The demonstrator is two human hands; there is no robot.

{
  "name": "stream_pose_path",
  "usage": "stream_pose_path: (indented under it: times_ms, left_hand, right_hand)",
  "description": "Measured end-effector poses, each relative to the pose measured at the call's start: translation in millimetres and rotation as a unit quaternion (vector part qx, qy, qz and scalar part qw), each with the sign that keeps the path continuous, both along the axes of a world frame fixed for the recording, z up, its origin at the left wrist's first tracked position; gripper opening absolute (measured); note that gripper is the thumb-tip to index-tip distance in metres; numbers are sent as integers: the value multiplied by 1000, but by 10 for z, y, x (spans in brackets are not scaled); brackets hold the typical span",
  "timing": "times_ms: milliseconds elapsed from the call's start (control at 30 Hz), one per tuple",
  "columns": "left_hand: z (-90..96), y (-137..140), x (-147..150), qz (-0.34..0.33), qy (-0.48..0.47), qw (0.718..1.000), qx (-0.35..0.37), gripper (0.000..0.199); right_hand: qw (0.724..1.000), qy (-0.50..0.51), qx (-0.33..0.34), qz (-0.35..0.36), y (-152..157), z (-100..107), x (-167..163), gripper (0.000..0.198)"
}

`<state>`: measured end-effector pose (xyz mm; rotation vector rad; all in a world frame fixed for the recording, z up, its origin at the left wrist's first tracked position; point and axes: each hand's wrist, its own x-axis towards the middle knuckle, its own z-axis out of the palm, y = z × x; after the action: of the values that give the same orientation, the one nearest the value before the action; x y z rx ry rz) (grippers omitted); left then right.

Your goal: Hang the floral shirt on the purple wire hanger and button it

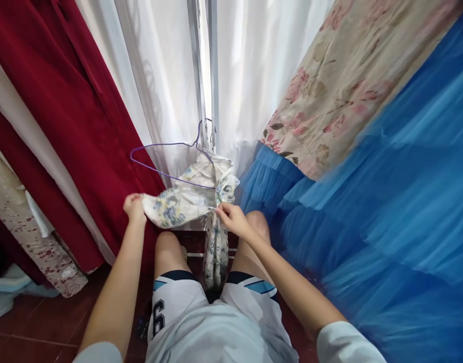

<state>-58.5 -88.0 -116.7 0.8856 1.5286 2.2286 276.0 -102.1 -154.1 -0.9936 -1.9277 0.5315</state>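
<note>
Shorts: white sports shorts with dark and light-blue trim point(178, 302), nearest of all, below both hands; bare knees just beyond them.
Floor: dark red tiled floor point(35, 327), under and to the left of the left forearm.
Right hand: right hand point(233, 219), fingers point(221, 210) pinched shut on the small white garment with blue and yellow flower print point(178, 204), at the point where its cloth bunches; a long strip of the same cloth hangs straight down from these fingers, between the knees.
Left hand: left hand point(134, 206), fingers curled closed around the garment's left edge, so the cloth stretches between the two hands.
Hanger: thin purple wire hanger point(161, 159), just beyond the fingers of both hands; the garment's upper part drapes over its right end, near the hook.
Left side: deep red curtain point(72, 116), beyond the left hand's fingers.
Right side: bright blue pleated tulle fabric point(386, 201), beside the right hand's fingers and well past them; cream cloth with pink flower print point(341, 75) above it.
Far: sheer white curtain point(250, 65), behind the hanger.
</note>
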Motion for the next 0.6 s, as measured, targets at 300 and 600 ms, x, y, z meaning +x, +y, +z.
stream_pose_path:
  times_ms: [300, 600]
  left_hand:
    - [-556, -500, 1257, -296, 111, 949, 4, 18]
    - [74, -973, 1790, -412, 232, 881, 25, 17]
  right_hand:
    - [969, -39, -217, 107, -268, -787, 157, 20]
    - [901, 72, -295, 310, -848, 266, 89, 35]
